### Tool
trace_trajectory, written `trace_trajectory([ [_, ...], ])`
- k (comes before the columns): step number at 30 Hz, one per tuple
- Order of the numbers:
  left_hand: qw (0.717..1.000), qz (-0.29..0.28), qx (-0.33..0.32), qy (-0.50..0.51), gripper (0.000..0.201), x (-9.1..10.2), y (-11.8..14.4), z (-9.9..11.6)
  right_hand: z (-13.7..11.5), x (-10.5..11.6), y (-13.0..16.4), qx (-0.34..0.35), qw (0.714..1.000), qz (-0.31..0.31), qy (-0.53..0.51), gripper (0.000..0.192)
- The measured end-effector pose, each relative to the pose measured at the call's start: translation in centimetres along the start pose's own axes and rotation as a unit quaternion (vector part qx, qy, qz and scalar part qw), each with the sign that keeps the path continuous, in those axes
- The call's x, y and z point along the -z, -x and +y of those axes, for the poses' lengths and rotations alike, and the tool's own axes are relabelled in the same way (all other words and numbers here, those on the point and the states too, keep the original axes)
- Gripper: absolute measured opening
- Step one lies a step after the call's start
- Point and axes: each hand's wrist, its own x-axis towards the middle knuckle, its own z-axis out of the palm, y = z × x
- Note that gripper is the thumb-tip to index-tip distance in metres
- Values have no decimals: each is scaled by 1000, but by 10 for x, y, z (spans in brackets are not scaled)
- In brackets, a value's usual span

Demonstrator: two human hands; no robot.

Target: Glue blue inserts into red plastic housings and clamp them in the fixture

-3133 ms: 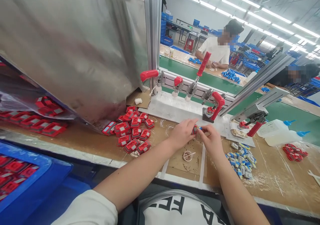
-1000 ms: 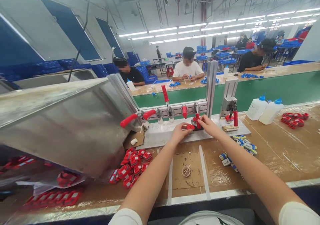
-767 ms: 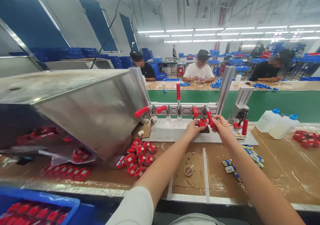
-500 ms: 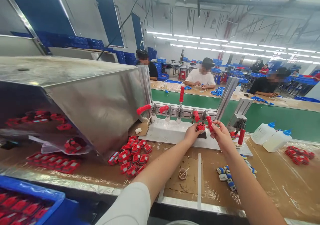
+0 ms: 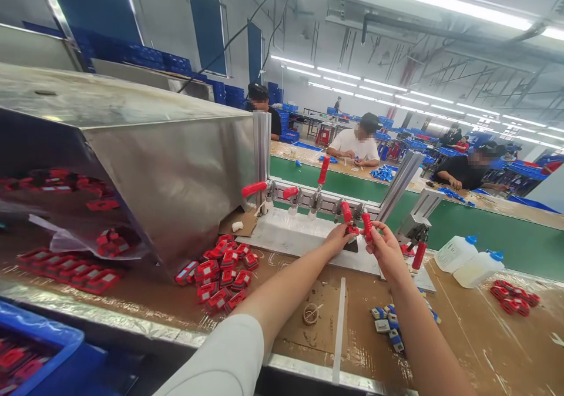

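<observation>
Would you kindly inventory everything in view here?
Metal hood: one, silver, left
Clamp handles: six, red, five in row, one farther right
Red part: one, red, below handles
Red pieces: many, red, beside and under hood, far right
Crate: one, blue, lower left
Cup: one, brownish, front centre
Small parts: several, blue and whitish, centre right
Bottles: two, whitish, blue-capped, right
Ceiling lights: many, white, overhead
People: several, mostly black or white tops, background
Left hand: one, bare, at red part
Right hand: one, bare, on clamp handle
</observation>
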Motion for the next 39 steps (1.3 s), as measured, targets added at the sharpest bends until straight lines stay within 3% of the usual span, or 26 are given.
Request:
trace_trajectory([
  [21,998,10,-29,57,41,1,-1,-7,22,5,8,-3,999,-6,46,53],
  [30,998,4,-36,51,41,2,-2,-10,48,18,1,-3,990,-19,137,70],
  [35,999,2,-34,0,40,6,6,7,68,29,-13,29,964,-44,262,73],
  [39,995,-17,-24,-97,38,25,31,30,75,29,-23,33,934,-9,355,88],
])
